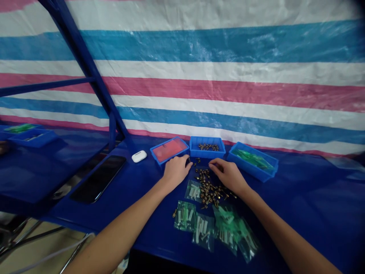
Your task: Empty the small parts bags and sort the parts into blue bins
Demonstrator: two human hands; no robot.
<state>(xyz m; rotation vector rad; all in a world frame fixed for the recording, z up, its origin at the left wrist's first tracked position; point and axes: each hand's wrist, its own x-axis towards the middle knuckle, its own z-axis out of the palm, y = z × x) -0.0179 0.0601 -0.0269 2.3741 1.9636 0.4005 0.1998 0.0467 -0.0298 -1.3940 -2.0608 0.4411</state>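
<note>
My left hand (176, 170) is closed beside the red-filled blue bin, thumb near the fingertips, with something thin and tiny there that I cannot make out. Across from it, my right hand (229, 174) has its fingers curled in a pinch, and whatever lies between them is hidden. Between and below the hands spreads a loose pile of small brass-coloured screw-like parts (210, 193). More such parts (208, 147) lie in the middle blue bin (207, 153). Toward me are clear packets of pale sticks (203, 230) and green-tinted packets (185, 215).
A blue bin (156, 156) holds a flat red sheet (169, 150); another bin (273, 173) holds green packets (253, 159). A white earbud case (139, 156) and a black phone (99, 179) lie left. A blue metal frame (94, 76) stands before the striped tarp (213, 89).
</note>
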